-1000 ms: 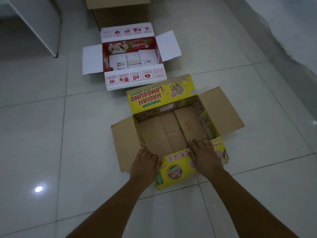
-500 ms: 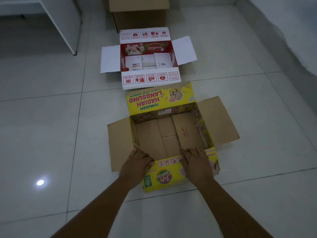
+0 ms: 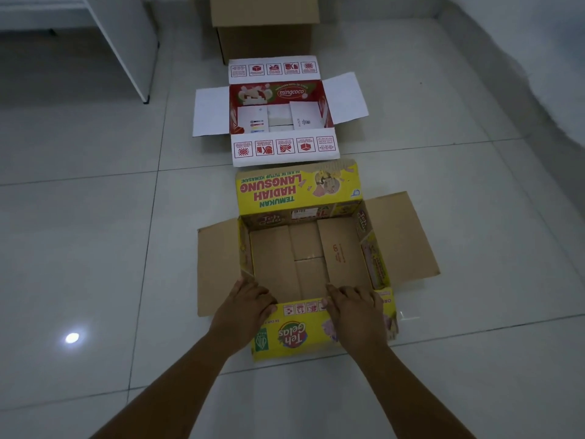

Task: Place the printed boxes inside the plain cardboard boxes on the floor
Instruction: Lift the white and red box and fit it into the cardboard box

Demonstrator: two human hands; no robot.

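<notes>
With both hands, left hand [image 3: 245,307] and right hand [image 3: 356,313], gripping the near wall of the open yellow printed cardboard box [image 3: 304,248] on the white tiled floor [image 3: 95,248], the step in hand appears to be lifting it, and the next move calls for carrying it to the plain brown cardboard box [image 3: 264,30] beyond.

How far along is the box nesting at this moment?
Nothing looks nested yet. In hand: both hands, left hand and right hand, rest on the near edge of the open yellow box. Left: it and the red-and-white box still sit on the floor, outside the plain cardboard box.

One head-worn camera looks forward and steeply down (wide-angle) at the floor [image 3: 95,232], close over both forearms.
</notes>
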